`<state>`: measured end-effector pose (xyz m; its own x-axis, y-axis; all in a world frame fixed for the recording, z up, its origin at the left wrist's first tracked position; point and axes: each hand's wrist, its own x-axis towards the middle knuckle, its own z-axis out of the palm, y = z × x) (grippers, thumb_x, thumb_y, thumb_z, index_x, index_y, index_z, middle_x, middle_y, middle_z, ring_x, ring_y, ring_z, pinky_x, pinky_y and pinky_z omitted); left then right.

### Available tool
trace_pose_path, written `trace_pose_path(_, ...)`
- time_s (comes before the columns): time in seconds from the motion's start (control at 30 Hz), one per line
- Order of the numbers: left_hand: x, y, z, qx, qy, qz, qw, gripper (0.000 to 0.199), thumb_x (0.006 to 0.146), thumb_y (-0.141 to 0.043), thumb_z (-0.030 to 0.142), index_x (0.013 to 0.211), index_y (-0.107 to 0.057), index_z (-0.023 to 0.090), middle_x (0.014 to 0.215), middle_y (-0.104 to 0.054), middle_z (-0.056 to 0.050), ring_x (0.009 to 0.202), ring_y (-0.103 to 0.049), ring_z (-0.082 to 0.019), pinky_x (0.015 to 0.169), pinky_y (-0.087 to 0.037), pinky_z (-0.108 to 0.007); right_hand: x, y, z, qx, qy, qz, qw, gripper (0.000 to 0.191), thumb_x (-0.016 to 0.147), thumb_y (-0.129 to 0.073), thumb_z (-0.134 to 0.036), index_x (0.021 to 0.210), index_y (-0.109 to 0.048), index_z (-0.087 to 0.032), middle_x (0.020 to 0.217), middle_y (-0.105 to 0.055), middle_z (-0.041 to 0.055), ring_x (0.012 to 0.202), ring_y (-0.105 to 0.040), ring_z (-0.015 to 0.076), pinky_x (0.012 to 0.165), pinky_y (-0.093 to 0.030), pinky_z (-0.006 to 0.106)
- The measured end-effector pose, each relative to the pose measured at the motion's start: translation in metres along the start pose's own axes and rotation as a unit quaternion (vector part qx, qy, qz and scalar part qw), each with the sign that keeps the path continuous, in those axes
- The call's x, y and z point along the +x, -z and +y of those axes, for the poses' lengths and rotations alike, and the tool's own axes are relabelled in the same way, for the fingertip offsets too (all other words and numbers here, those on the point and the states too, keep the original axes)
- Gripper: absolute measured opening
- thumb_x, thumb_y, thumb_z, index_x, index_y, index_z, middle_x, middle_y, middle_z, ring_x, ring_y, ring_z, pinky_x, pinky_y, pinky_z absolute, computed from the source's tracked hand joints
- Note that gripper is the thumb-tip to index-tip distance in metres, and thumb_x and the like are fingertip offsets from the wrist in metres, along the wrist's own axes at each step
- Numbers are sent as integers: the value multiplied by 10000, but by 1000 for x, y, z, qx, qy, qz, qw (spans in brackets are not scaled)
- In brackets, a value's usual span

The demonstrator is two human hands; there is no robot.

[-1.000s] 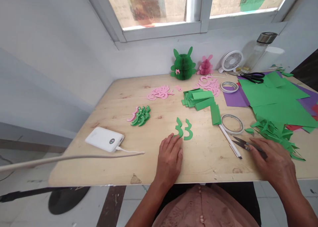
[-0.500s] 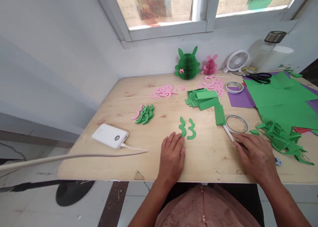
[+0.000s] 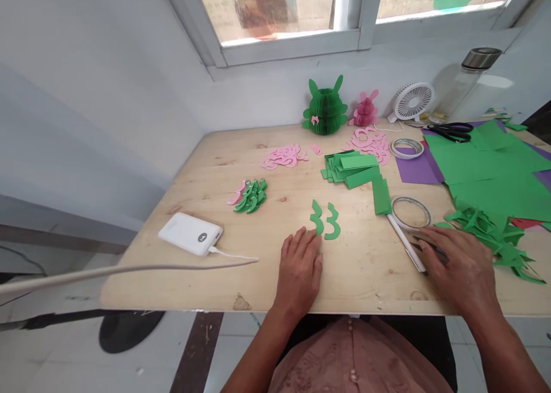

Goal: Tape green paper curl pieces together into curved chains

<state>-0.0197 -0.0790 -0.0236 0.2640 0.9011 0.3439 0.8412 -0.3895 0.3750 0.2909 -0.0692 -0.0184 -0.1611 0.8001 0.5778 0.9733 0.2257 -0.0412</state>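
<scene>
My left hand [image 3: 299, 269] lies flat on the table, fingers stretched out. Its fingertips touch the lower end of a wavy green paper cutout [image 3: 317, 217]. A second wavy green cutout [image 3: 332, 222] lies just right of it. My right hand [image 3: 460, 264] curls over a dark pointed tool [image 3: 435, 251], mostly hidden beneath the fingers; its kind is not clear. Left of that hand a white pen [image 3: 407, 244] lies on the table, its upper end against a folded green paper strip [image 3: 381, 195]. A roll of tape [image 3: 429, 214] lies just beyond my right fingers.
Green strips [image 3: 350, 169] are heaped beyond the cutouts. Green scraps [image 3: 491, 232] and green sheets [image 3: 495, 175] lie right, with black scissors [image 3: 450, 131]. Glue-dotted green cutouts [image 3: 252, 196], pink cutouts [image 3: 284, 156] and a white power bank [image 3: 190, 234] are left. A fan [image 3: 413, 101] stands behind.
My right hand has let go of the white pen, which now lies on the table, and has shifted right onto the dark tool. My left hand has hardly moved.
</scene>
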Motion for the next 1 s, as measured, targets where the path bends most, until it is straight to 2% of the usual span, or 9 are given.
trace_pose_path(0.53,-3,-3,-5,-23,2,34,999,337,897,-419,167,1217,-522,169,1282,-587,-123,1293,-442,-269,1047,-364,-510,-2,1,6,8,-30,-17,999,210,846,-541,-271,993,-667,-190,1014,-695,82,986,-600,276,841,-410,416)
trace_pose_path(1.0,-2,-3,-6,-24,-5,50,998,340,896,-425,155,1224,-516,168,1272,-592,-113,1285,-449,-258,1044,-380,-499,6,6,5,-57,-48,-7,997,220,868,-488,-307,952,-660,-198,1013,-686,100,962,-591,299,809,-362,446)
